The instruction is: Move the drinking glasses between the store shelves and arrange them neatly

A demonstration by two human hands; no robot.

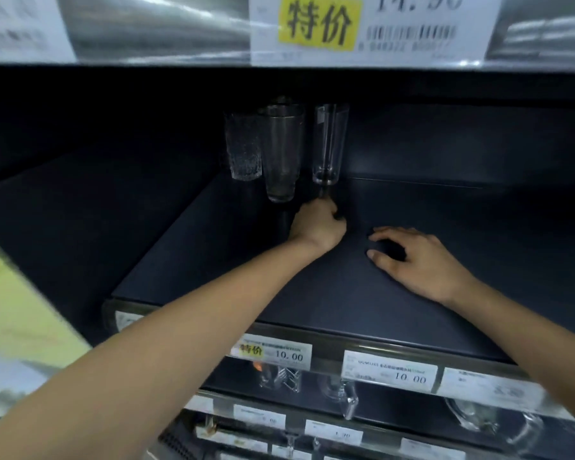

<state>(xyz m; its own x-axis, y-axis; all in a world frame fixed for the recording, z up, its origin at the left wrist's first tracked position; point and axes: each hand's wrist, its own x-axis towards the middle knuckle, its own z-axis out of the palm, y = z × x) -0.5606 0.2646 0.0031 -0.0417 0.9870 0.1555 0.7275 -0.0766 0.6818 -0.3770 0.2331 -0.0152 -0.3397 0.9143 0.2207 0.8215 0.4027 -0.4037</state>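
price tag (372, 28) cropped, lower glasses (341, 391) blurred

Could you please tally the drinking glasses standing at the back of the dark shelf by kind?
Textured glass: 1
Smooth tapered glass: 1
Tall straight glass: 1
Total: 3

Top price tag (372, 28) reads 特价; left lower tag (274, 351) 特价 10.00; right lower tag (390, 371) 10.00.
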